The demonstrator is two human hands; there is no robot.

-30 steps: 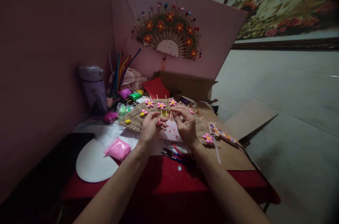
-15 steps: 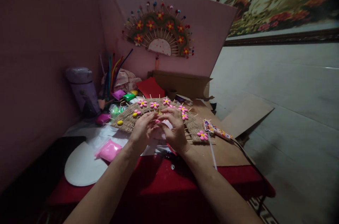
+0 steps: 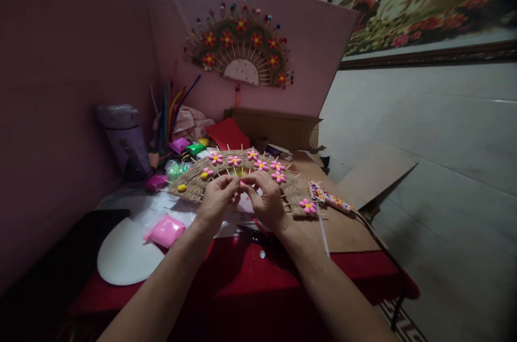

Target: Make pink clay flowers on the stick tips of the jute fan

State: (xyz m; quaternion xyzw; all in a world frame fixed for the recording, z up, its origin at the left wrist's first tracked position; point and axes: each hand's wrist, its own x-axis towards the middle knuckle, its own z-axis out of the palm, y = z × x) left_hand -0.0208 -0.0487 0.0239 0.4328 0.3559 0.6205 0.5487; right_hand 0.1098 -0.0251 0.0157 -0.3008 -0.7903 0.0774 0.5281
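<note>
Between the fingertips of both hands is a small piece of pink clay (image 3: 242, 183), partly covered by the fingers. My left hand (image 3: 218, 199) pinches it from the left, and my right hand (image 3: 267, 201) from the right. Behind them lies a fan-shaped piece woven of twine on sticks (image 3: 194, 183), with several pink clay flowers (image 3: 278, 176) on it. Near its left end, a yellow oval (image 3: 181, 188) has no petals, and another yellow centre (image 3: 204, 175) has only a few. A pink clay packet (image 3: 165, 230) rests left of my left forearm.
A hot glue gun (image 3: 330, 199) with a flower pattern and cord lies on cardboard at right. A white rounded board (image 3: 125, 256) sits front left. Behind stand a purple bottle (image 3: 125, 140) and colourful pipe cleaners (image 3: 172, 116). A finished fan (image 3: 242, 51) hangs on the pink panel.
My fingers have shifted around the pink clay, and both hands have drawn a little closer together. More of the flowers beside my right hand shows now. The view has moved slightly.
</note>
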